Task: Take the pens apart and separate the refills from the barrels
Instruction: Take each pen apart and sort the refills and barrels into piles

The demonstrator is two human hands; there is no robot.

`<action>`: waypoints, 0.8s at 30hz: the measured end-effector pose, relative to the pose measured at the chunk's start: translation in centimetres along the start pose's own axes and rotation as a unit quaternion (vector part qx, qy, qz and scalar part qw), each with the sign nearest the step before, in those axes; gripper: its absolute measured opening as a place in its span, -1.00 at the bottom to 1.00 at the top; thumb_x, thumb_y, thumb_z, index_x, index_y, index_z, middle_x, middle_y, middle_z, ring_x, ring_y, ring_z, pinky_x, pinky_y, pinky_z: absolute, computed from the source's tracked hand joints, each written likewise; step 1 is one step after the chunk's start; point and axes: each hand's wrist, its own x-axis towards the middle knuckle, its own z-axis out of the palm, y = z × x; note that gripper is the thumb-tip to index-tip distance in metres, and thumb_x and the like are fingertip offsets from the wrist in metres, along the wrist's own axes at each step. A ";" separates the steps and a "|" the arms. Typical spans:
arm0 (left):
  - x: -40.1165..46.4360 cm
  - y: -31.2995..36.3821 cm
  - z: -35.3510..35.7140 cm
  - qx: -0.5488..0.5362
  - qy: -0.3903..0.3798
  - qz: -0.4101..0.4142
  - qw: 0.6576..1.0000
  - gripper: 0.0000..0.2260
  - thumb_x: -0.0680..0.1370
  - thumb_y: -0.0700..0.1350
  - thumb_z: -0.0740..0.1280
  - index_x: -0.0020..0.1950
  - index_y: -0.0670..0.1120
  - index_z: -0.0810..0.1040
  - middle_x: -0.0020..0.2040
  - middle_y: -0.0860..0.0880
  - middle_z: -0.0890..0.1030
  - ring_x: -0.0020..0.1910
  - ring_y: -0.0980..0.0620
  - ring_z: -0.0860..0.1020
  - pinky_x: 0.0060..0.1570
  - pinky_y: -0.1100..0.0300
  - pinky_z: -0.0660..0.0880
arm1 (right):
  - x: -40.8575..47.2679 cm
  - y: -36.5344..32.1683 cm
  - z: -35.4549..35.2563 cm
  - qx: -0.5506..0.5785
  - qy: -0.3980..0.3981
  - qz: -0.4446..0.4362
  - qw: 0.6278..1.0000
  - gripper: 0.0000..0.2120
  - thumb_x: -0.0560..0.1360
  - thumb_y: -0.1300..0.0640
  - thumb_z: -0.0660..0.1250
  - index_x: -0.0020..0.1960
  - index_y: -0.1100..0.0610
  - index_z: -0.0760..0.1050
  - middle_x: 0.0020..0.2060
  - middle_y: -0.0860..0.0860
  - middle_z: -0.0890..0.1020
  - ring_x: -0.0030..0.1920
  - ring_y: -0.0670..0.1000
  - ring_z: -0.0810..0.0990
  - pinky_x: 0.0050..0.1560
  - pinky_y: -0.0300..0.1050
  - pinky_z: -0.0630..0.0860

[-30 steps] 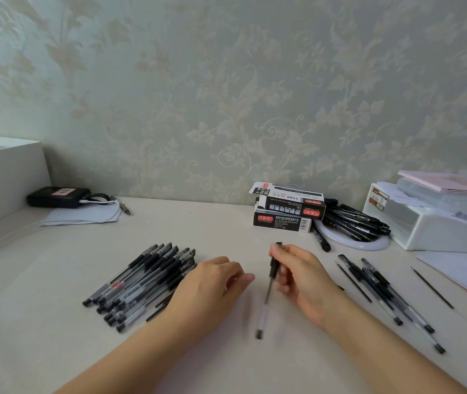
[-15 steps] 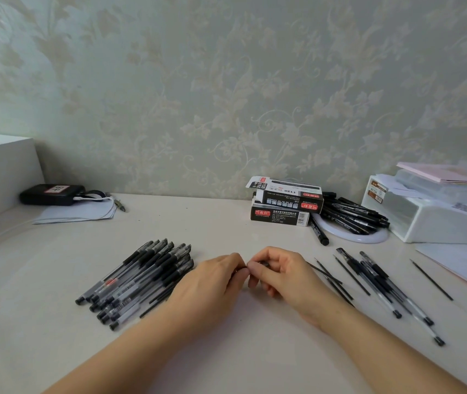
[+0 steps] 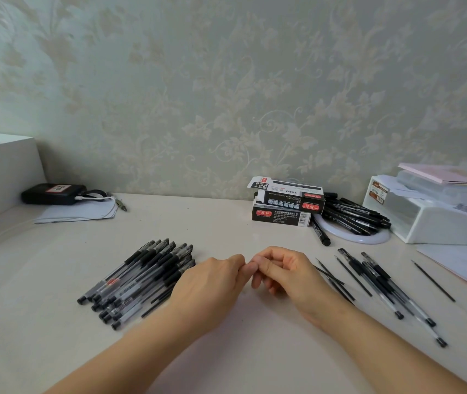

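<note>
Both hands' fingers (image 3: 255, 267) meet (grip hidden) between pen pile (image 3: 141, 280) and refills (image 3: 334, 280).

A pale counter (image 3: 226, 223) runs along a wall papered in a leafy floral pattern (image 3: 255, 95). At far left, a black device with a red-lettered label (image 3: 53, 193) lies by a sheet of white paper (image 3: 78, 214). Two stacked black cartons (image 3: 286, 204) stand at the wall. At right, a white plastic organizer (image 3: 437, 223) carries pink papers (image 3: 451, 173).
</note>
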 end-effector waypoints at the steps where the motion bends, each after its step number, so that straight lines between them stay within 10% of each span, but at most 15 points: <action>1: 0.0 0.0 0.0 -0.001 0.001 -0.002 1.000 -0.58 0.59 0.28 -0.12 -0.16 0.04 0.33 -0.41 0.02 0.39 -0.36 -0.01 0.39 -0.44 0.11 0.18 | 0.0 0.0 0.0 0.002 0.001 -0.001 1.000 -0.81 0.58 0.08 0.32 -0.17 0.07 0.62 -0.34 0.04 0.66 -0.38 -0.11 0.44 -0.37 -0.33 0.38; 24: -0.2 0.4 -0.7 -0.013 0.028 0.003 1.000 -0.68 0.54 0.32 -0.08 -0.18 0.21 0.35 -0.42 0.09 0.44 -0.41 0.14 0.39 -0.49 0.19 0.19 | 0.1 0.5 -0.3 -0.001 -0.007 -0.012 1.000 -0.80 0.51 -0.05 0.34 -0.17 0.05 0.62 -0.34 0.04 0.66 -0.34 -0.10 0.46 -0.33 -0.30 0.38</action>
